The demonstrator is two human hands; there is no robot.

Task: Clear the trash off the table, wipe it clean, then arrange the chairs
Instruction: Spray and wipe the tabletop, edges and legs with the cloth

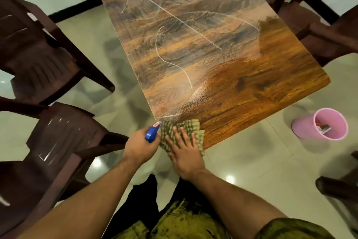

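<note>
Table: the wood-grain top [242,91] runs away from the person, its near corner just in front of both hands.
Streaks: pale, cloudy swirls [174,25] cover the far and left parts of the top, while the near right part shows darker, clean grain.
Left chairs: two dark brown plastic chairs stand apart from the table's left edge, one further back [38,49] and one nearer [54,142].
Left hand: the left hand [140,146] is clenched round a blue spray bottle [152,132]; it sits off the table's near left corner, with the nozzle up against that corner.
Cloth: a green checked cloth [186,128] lies on the near edge of the table just right of the bottle, part of it hanging over the edge.
Right hand: the right hand [186,153] lies flat on the cloth with its fingers straight and spread, pressing it onto the table edge.
Bin: a pink bin [306,126] stands on the tiled floor [251,161] right of the near corner, apart from the table, with some wrappers [323,129] inside.
Right chairs: brown chairs [319,25] crowd the table's far right side; another [339,186] shows at the lower right edge.
</note>
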